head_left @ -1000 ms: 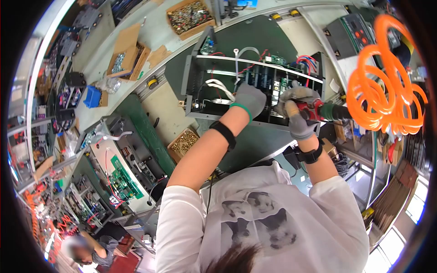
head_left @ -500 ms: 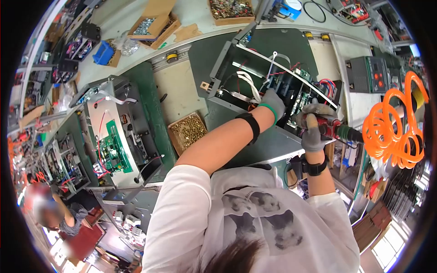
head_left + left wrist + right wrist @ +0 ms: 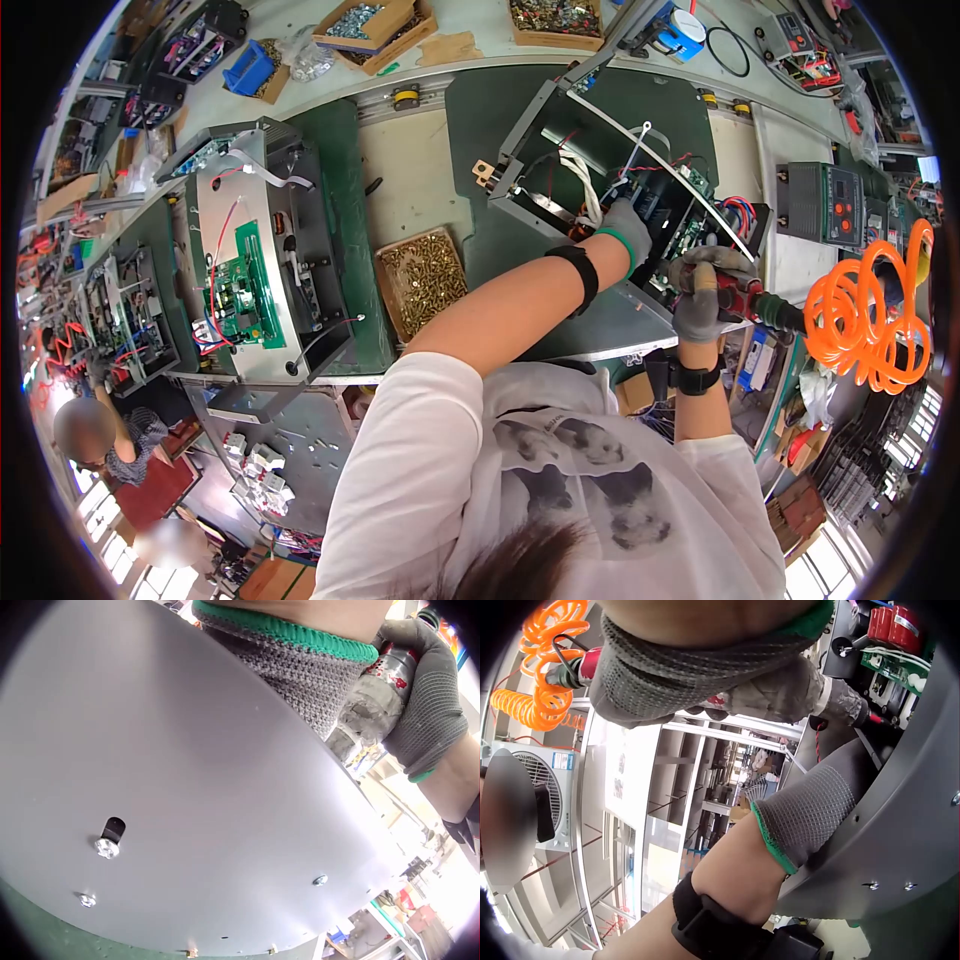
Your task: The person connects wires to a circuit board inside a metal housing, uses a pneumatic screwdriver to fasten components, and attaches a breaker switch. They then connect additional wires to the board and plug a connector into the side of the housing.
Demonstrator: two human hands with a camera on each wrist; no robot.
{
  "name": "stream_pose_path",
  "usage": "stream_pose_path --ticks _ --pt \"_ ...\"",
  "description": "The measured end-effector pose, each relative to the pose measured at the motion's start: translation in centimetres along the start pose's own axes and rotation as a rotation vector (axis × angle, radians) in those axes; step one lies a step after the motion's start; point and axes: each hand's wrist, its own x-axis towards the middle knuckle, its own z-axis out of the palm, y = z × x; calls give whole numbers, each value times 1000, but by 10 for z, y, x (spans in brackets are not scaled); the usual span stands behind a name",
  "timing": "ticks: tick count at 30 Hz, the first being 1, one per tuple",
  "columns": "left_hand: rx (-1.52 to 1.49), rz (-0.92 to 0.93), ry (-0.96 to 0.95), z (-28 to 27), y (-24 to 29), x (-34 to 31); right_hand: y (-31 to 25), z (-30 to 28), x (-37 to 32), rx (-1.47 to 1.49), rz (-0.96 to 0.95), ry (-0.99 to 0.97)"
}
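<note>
A grey metal chassis [image 3: 640, 322] with circuit boards and wiring inside stands before the person. The gloved left hand [image 3: 628, 222] reaches down into it over the near wall, beside a bundle of white wires [image 3: 583, 188]. Its fingers are hidden inside, so I cannot tell whether they hold anything. In the gloved right hand [image 3: 703, 300] is a red power screwdriver [image 3: 742, 302], gripped around its body and lying nearly level. The tool's tape-wrapped front end [image 3: 780, 694] points into the chassis, near a green circuit board [image 3: 889, 666] and red cylindrical parts [image 3: 895, 626].
An orange coiled hose [image 3: 865, 320] hangs behind the screwdriver. Left of the chassis are a box of brass screws [image 3: 425, 285] and a second opened chassis [image 3: 290, 200]. A control box [image 3: 822, 203] stands at right. Another person [image 3: 125, 440] is at far left.
The head view has swung, so the bench and chassis appear turned and shifted right. Both hands keep about the same places at the chassis, the right hand still gripping the screwdriver.
</note>
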Motion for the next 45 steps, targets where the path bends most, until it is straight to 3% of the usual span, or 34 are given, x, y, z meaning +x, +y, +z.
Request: stream_pose_path --ticks 10,13,15,17,19,20,22,23,25,29,31,35,37,45 --pt "41 -2 42 0 -2 -3 3 -1 0 44 29 -7" --pt "-166 -67 100 -10 -4 -16 -11 9 2 -30 92 54" --pt "-392 -95 331 -1 -11 -20 -19 6 4 44 115 5" --pt "-672 -161 720 7 -6 -38 -36 13 9 32 -106 86" --pt "-1137 -147 910 9 -5 -57 -56 8 15 114 -94 75" --pt "-1126 -126 906 8 -7 -68 -66 7 18 124 -112 69" --pt "-2086 -141 394 7 -9 -89 -80 2 18 132 -142 85" --pt "-2071 -130 384 14 -3 -97 -85 -1 16 118 -117 97" --pt "-2214 77 432 33 12 -106 -91 -5 13 109 -105 118" --pt "-2254 43 337 41 29 -104 -99 -5 8 229 -65 196" --pt "-2456 165 362 33 38 -107 -102 -2 7 327 -81 251" --pt "-2534 225 342 37 44 -93 -110 7 5 353 -70 305" --pt "-2730 285 227 43 44 -86 -107 7 4 349 -91 306" --pt "-2659 88 297 37 53 -91 -92 5 -1 421 -143 288"
